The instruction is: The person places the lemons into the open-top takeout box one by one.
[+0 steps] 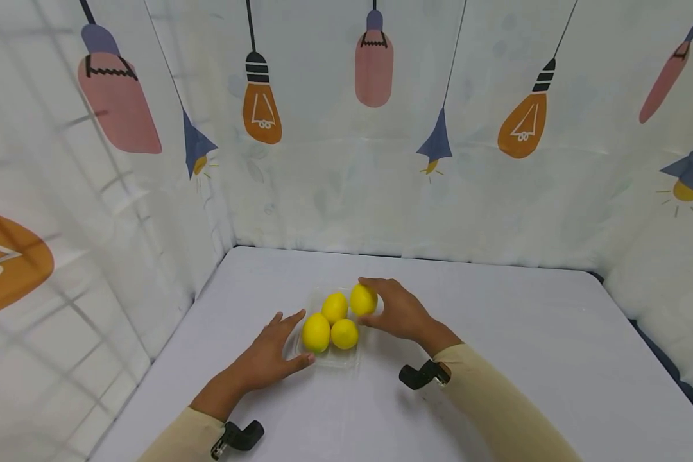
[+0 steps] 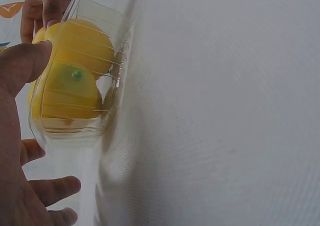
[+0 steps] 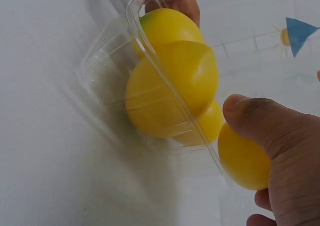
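A clear plastic tray (image 1: 337, 360) holds three yellow lemons, a large one (image 1: 315, 333) at the left, a rounder one (image 1: 344, 333) beside it and another (image 1: 335, 307) behind. My right hand (image 1: 403, 310) grips a further lemon (image 3: 244, 158) between thumb and fingers, at the tray's far right corner by the rim. In the right wrist view this lemon sits just outside the rim line. My left hand (image 1: 268, 353) spreads its fingers around the tray's left side. Its thumb (image 2: 30, 63) lies close to the rim; whether it touches is unclear.
A white-covered table (image 1: 496, 359) spreads around the tray. Behind it hangs a pale curtain (image 1: 335, 192) printed with lamps and bulbs, and another curtain side (image 1: 110, 244) runs along the left edge. Black camera mounts (image 1: 424, 374) sit on both wrists.
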`<action>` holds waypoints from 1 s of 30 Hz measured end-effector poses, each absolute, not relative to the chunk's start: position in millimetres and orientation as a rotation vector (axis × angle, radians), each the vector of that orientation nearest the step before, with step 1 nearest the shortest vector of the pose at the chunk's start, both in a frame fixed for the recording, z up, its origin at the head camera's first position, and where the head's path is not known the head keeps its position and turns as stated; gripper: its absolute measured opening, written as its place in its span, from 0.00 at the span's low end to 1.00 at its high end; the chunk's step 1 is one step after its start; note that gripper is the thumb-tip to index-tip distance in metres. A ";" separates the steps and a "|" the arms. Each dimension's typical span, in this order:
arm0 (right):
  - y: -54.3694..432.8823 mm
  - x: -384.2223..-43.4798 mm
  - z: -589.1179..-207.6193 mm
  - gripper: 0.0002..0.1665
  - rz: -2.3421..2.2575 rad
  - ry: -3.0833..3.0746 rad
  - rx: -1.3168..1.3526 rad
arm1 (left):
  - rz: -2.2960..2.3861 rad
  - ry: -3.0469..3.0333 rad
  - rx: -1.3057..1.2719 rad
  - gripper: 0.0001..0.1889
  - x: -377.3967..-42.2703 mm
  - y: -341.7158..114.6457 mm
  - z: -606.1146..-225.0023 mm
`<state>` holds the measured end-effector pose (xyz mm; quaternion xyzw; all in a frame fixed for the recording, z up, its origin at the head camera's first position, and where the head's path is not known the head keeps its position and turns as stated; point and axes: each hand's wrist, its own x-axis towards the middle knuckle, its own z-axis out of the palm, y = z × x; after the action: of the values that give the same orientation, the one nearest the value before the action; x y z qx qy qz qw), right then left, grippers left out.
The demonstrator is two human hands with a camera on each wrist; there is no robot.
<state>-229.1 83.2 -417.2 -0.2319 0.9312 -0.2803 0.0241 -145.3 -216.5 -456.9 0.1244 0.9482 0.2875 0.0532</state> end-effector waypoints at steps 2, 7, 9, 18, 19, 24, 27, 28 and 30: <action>82.0 -229.6 -417.2 0.49 -0.864 2.874 -0.723 | 0.873 2.882 0.381 0.51 -145.7 -216.7 -457.1; 78.7 -230.4 -417.5 0.49 -0.852 2.859 -0.726 | 0.869 2.885 0.386 0.52 -145.9 -217.2 -457.5; 77.2 -231.0 -417.5 0.49 -0.847 2.856 -0.733 | 0.868 2.885 0.385 0.52 -145.7 -217.3 -457.2; 70.7 -232.9 -418.6 0.49 -0.811 2.846 -0.749 | 0.891 2.872 0.386 0.50 -143.5 -215.9 -452.2; 69.9 -232.9 -418.8 0.49 -0.808 2.845 -0.755 | 0.892 2.872 0.385 0.50 -143.5 -215.8 -452.0; 67.8 -232.9 -419.3 0.50 -0.796 2.843 -0.764 | 0.896 2.871 0.384 0.51 -143.3 -215.9 -452.8; 67.8 -233.2 -420.0 0.49 -0.790 2.847 -0.764 | 0.894 2.876 0.392 0.50 -143.6 -216.4 -454.5; 67.9 -233.3 -420.2 0.48 -0.784 2.850 -0.768 | 0.897 2.877 0.396 0.50 -143.6 -216.7 -454.9; 68.1 -233.4 -420.5 0.46 -0.780 2.855 -0.786 | 0.896 2.882 0.406 0.50 -143.9 -217.4 -455.7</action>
<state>-233.4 68.1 -420.5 -0.2564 0.9316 -0.2546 0.0397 -143.9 -217.4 -455.7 0.1331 0.9453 0.2939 0.0483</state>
